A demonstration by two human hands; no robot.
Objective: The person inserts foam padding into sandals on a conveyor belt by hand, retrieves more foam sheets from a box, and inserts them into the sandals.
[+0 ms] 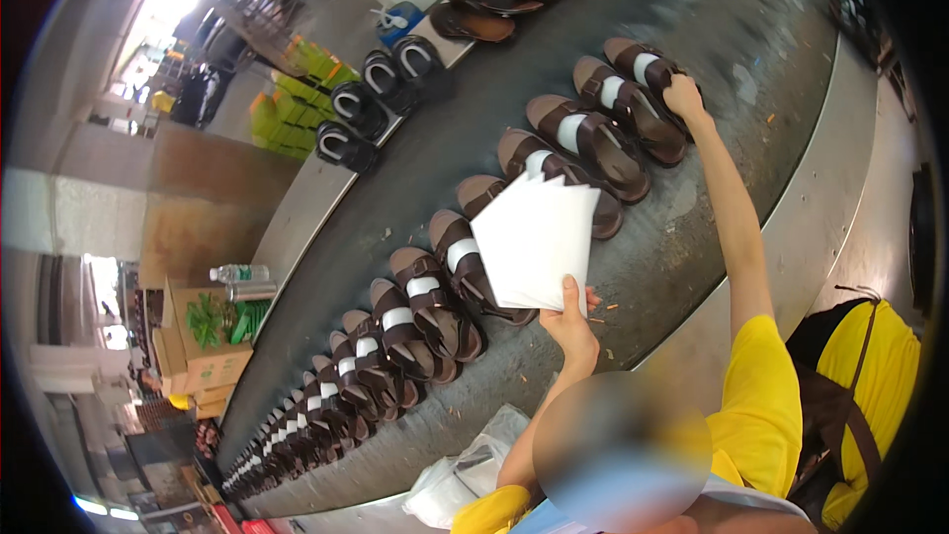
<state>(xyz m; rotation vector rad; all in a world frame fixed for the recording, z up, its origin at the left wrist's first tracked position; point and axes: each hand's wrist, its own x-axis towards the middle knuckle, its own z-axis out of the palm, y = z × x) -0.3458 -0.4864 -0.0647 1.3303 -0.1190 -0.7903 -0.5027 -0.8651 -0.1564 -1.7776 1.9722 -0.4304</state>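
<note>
A fanned stack of white sheets (534,237) is gripped at its lower edge by my left hand (571,324), thumb on top. The stack hides part of the sandals behind it. My right arm reaches forward to the far right end of a long row of brown sandals (603,148). There my right hand (684,97) is curled at the strap of the end sandal (647,67); its fingertips are hidden. White pieces like paper lie across the straps of the sandals, including the end one. The row curves away to the lower left.
The sandals lie on a dark, worn conveyor belt (474,153) with metal edges. Black sandals (366,104) and brown ones (474,20) stand along its far edge. A cardboard box (203,346) and bottle are left. Clear plastic bags (460,470) lie near me; yellow fabric (880,376) is at right.
</note>
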